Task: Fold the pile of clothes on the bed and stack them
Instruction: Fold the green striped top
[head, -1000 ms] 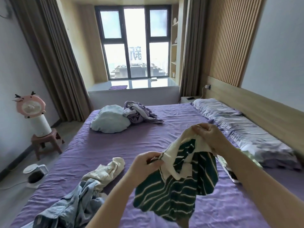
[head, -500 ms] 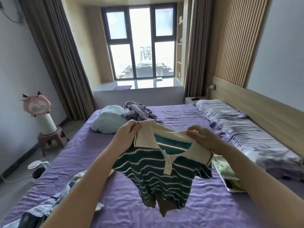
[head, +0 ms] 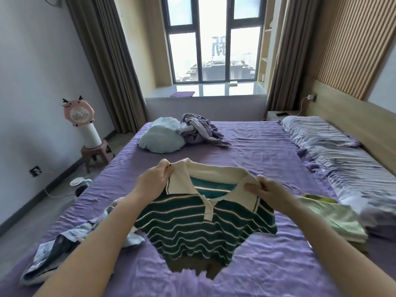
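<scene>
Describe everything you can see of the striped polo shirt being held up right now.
The striped polo shirt looks knitted: dark green with thin cream stripes, a wide cream collar and a cream placket. It hangs front-facing above the purple bed sheet, spread open at the shoulders, with the hem dangling wavy and partly blurred. The left hand pinches the collar and shoulder on one side, and the right hand pinches the other side. Whether the hem touches the sheet cannot be told.

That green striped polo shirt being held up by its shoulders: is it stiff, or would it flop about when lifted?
Probably floppy: the striped polo shirt hangs from the left hand and right hand, its hem rippling. Likely light, since fingertip pinches carry it. The knit seems unlikely to slip.
</scene>
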